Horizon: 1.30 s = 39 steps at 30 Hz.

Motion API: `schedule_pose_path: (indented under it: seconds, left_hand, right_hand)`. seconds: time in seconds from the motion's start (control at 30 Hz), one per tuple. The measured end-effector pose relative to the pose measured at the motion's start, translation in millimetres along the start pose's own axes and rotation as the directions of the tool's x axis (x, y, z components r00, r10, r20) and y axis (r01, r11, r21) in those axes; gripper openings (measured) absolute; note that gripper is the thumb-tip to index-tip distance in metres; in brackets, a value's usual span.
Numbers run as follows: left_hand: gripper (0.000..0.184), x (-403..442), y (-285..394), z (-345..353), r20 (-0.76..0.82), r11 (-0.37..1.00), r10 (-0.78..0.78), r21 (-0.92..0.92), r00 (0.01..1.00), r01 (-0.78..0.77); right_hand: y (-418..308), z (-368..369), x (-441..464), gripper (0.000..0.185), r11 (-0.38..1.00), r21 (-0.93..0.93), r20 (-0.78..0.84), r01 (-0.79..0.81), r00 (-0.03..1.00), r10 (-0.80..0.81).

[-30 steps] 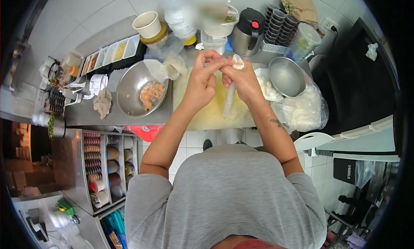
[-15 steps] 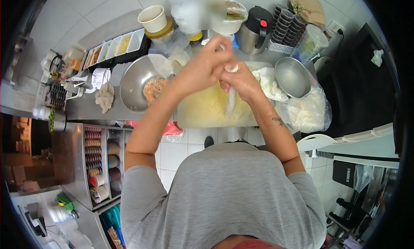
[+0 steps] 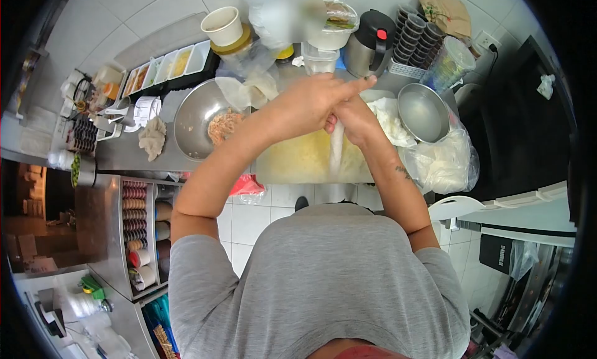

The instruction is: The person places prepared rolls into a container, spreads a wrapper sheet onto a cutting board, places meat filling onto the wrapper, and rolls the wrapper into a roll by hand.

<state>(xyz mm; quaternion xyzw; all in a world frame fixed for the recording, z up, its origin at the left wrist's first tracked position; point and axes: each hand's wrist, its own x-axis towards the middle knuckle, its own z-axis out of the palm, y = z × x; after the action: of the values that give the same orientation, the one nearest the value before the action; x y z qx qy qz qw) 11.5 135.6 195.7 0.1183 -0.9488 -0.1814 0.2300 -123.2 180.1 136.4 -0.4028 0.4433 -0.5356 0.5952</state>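
Note:
My right hand (image 3: 357, 121) is closed in a fist around a long, thin white roll (image 3: 336, 150). The roll's lower part hangs out of the fist above a yellowish cutting board (image 3: 289, 160). My left hand (image 3: 308, 101) lies across the top of the right fist, one finger stretched out to the right and the others bent down out of sight. Whatever those bent fingers grip, and the roll's upper end, are hidden. To the left is a steel bowl (image 3: 186, 125) with an orange-pink mixture (image 3: 224, 125) in it. Thin whitish sheets (image 3: 239, 91) drape over its edge.
Right of the board are white cloth-like folds (image 3: 392, 119), a round metal pan (image 3: 423, 112) and a plastic bag (image 3: 443, 163). Behind stand a steel jug (image 3: 367, 45), stacked black cups (image 3: 413, 38), a clear container (image 3: 320, 59) and a topping tray (image 3: 180, 63). A crumpled cloth (image 3: 152, 139) lies left.
My left hand has come down from above the right fist and now covers its top, hiding the roll's round upper end. The right hand keeps its grip, shifted slightly right.

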Motion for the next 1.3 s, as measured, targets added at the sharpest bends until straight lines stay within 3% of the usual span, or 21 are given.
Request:
schedule_pose_path:
  seconds: [0.07, 0.17, 0.37, 0.47, 0.57, 0.67, 0.77, 0.87, 0.97, 1.07, 1.1, 1.13, 1.23, 1.3]
  left_hand:
    - [0.070, -4, 2, 2, 0.003, 0.999, -0.040, -0.002, 0.999, 0.040]
    - [0.084, -5, 9, -5, -0.072, 0.960, -0.197, -0.218, 0.978, 0.177]
    - [0.083, -9, 9, 15, -0.208, 0.995, -0.074, -0.087, 0.975, 0.057]
    - [0.083, -12, 6, 23, -0.155, 0.998, -0.056, 0.030, 0.986, 0.061]
    - [0.077, -9, 7, 16, -0.118, 0.986, -0.138, -0.110, 0.983, 0.125]
    - [0.063, -6, 2, 16, -0.383, 0.987, -0.134, -0.134, 0.914, 0.088]
    - [0.050, -6, -8, 27, -0.329, 0.984, 0.083, 0.177, 0.941, -0.025]
    - [0.040, -7, -10, 25, -0.280, 0.991, 0.054, 0.135, 0.959, -0.017]
    - [0.034, -12, -12, 17, -0.351, 0.903, -0.282, -0.412, 0.893, 0.123]
    - [0.036, -35, -38, 52, -0.126, 0.796, -0.357, -0.559, 0.926, 0.231]
    - [0.039, -45, -48, 67, 0.135, 0.738, -0.359, -0.564, 0.924, 0.369]
    - [0.043, -52, -58, 79, 0.386, 0.682, -0.335, -0.530, 0.860, 0.504]
    - [0.038, -67, -78, 89, 0.453, 0.582, -0.423, -0.527, 0.785, 0.619]
    - [0.035, -70, -101, 87, 0.484, 0.700, -0.405, -0.381, 0.776, 0.604]
  right_hand:
    - [2, -2, 0, 0.012, 1.000, -0.018, -0.025, -0.013, 1.000, 0.013]
    - [1, -5, -2, 0.016, 0.997, -0.074, -0.014, -0.001, 1.000, 0.000]
    - [-2, -5, 4, 0.019, 0.988, -0.144, -0.051, 0.049, 0.997, -0.057]
    - [1, -5, 7, 0.017, 0.993, -0.104, -0.065, 0.062, 0.996, -0.069]
    - [0, -5, 6, 0.015, 0.996, -0.059, -0.033, 0.071, 0.997, -0.073]
    - [-11, -5, 3, 0.014, 0.993, -0.098, -0.014, 0.057, 0.998, -0.059]
    - [-7, -12, 8, 0.015, 0.990, -0.108, -0.007, 0.087, 0.996, -0.088]
    - [-5, -16, 11, 0.016, 0.991, -0.031, 0.028, 0.131, 0.991, -0.130]
    - [-7, -29, 7, 0.017, 0.965, 0.175, 0.098, 0.196, 0.972, -0.215]
    - [9, -44, 14, 0.021, 0.821, 0.489, 0.078, 0.294, 0.923, -0.377]
    - [29, -54, 19, 0.022, 0.752, 0.592, 0.089, 0.290, 0.904, -0.419]
    - [45, -63, 23, 0.025, 0.673, 0.685, 0.096, 0.278, 0.882, -0.461]
    - [80, -73, 2, 0.031, 0.695, 0.650, -0.171, 0.308, 0.950, -0.262]
    - [100, -82, -13, 0.037, 0.818, 0.513, -0.298, 0.258, 0.948, -0.112]
